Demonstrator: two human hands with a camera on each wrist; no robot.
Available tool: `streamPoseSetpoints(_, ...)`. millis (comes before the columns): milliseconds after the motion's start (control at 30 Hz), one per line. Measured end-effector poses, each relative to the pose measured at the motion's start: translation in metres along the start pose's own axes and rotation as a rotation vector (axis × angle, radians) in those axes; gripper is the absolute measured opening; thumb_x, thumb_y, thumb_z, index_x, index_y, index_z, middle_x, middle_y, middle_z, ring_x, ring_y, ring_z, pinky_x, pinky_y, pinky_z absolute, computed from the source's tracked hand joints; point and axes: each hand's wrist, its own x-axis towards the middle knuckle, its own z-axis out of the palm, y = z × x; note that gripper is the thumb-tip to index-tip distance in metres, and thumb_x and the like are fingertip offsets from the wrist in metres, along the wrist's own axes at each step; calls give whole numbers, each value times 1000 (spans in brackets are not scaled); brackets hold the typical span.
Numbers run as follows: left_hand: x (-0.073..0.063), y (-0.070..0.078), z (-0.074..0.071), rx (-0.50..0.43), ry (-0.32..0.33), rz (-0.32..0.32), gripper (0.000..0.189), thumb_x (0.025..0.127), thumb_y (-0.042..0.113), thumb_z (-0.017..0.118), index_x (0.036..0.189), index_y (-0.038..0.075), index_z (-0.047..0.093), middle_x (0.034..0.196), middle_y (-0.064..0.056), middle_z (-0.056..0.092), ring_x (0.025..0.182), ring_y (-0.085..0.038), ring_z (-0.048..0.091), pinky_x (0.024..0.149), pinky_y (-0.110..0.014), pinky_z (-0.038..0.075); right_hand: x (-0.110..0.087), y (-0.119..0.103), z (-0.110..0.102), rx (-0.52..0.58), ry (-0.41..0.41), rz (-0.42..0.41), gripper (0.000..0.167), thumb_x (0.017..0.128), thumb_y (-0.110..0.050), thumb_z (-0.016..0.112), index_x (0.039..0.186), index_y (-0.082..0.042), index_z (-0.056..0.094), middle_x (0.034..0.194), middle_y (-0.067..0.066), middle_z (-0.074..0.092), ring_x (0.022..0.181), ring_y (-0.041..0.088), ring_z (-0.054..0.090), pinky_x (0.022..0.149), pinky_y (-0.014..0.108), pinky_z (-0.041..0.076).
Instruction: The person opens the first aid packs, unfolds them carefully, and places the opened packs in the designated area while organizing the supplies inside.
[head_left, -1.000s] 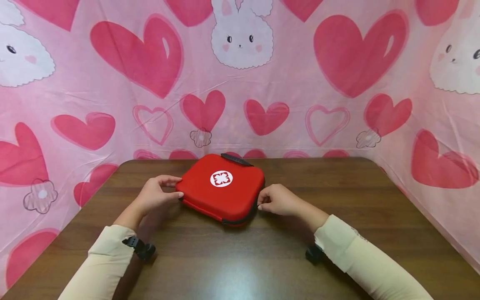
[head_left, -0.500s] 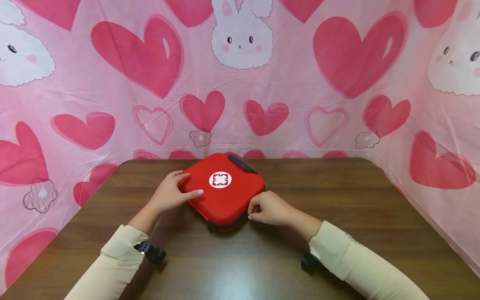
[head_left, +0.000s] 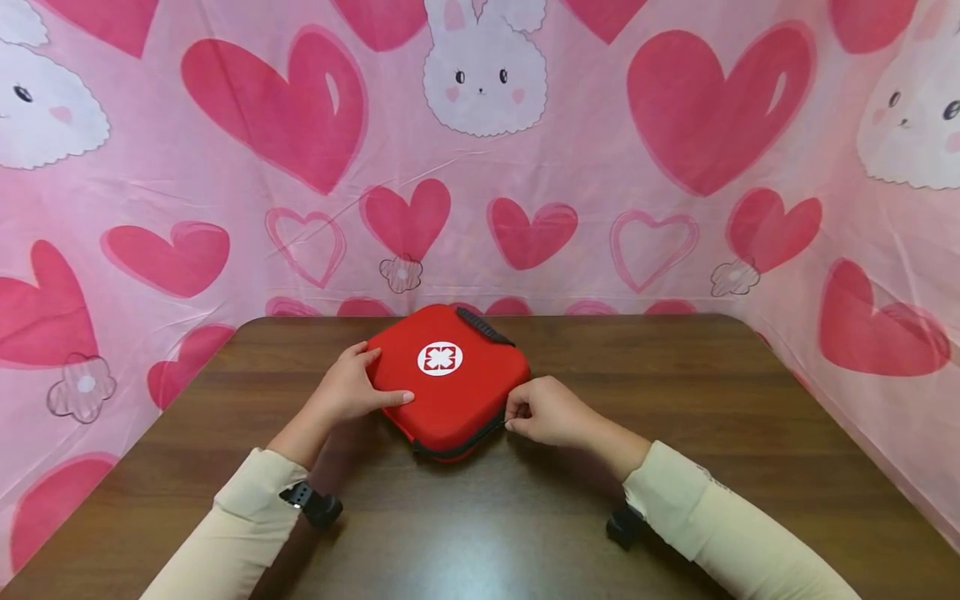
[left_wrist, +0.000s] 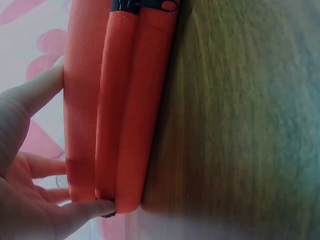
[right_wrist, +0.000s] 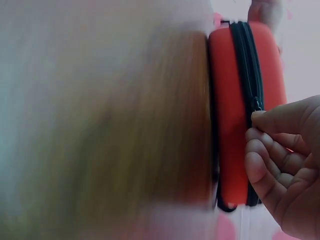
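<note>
A red first-aid case (head_left: 457,404) lies zipped along its visible sides on the table, turned at an angle, a white round emblem (head_left: 439,358) on its lid. At its left corner my left hand (head_left: 341,390) rests with the thumb on the lid and fairly straight fingers against the edge and side. My right hand (head_left: 549,412) is at the near right side, where thumb and curled forefinger pinch the zipper pull (right_wrist: 256,103). The black zipper (right_wrist: 245,60) runs along that side, partly hidden by the fingers in the right wrist view.
The brown wooden table (head_left: 637,358) reaches back to a pink cloth (head_left: 592,167) printed with hearts and rabbits. A black handle (head_left: 486,325) juts from the case's far right edge. Black wrist cameras hang below both sleeves (head_left: 247,508).
The case has turned, its near corner swinging left and toward me. My left hand has moved right, its thumb onto the lid. My right hand shifted left along the side, then slightly back.
</note>
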Motion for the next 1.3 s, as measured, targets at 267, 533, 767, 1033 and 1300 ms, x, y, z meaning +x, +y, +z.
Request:
streamPoseSetpoints(267, 2, -6, -4, 13, -32, 61, 101, 73, 45, 82, 144, -10, 36, 150, -31, 28, 133, -50, 30, 98, -60, 43, -5, 29, -19, -18, 72, 84, 14, 81, -7, 76, 73, -16, 69, 66, -13, 62, 63, 5, 54, 60, 24, 49)
streamPoseSetpoints(533, 5, -11, -5, 33, -31, 94, 98, 73, 45, 82, 143, -9, 40, 149, -30, 30, 133, -49, 31, 100, -60, 41, -2, 45, -26, -8, 78, 166, 10, 81, -9, 76, 74, -14, 71, 65, -11, 63, 63, 8, 55, 60, 28, 49)
streamPoseSetpoints(767, 10, -14, -7, 27, -40, 110, 99, 72, 45, 83, 143, -9, 40, 149, -30, 30, 133, -49, 30, 100, -60, 41, 5, 53, -29, -11, 101, 217, 7, 81, -8, 75, 75, -10, 73, 65, -8, 65, 62, 9, 55, 60, 28, 49)
streamPoseSetpoints(1033, 18, -19, -10, 40, -61, 137, 98, 73, 44, 83, 143, -10, 39, 150, -30, 29, 134, -49, 29, 102, -60, 39, 19, 58, -31, -4, 121, 267, 6, 82, -8, 74, 77, -10, 73, 66, -7, 65, 64, 11, 55, 61, 29, 48)
streamPoseSetpoints(1300, 24, -20, -13, 28, -99, 151, 99, 74, 44, 82, 145, -8, 37, 152, -27, 27, 137, -46, 26, 104, -58, 38, 30, 64, -28, -11, 145, 274, 5, 82, -10, 75, 78, -8, 74, 69, -5, 67, 67, 13, 56, 64, 30, 49)
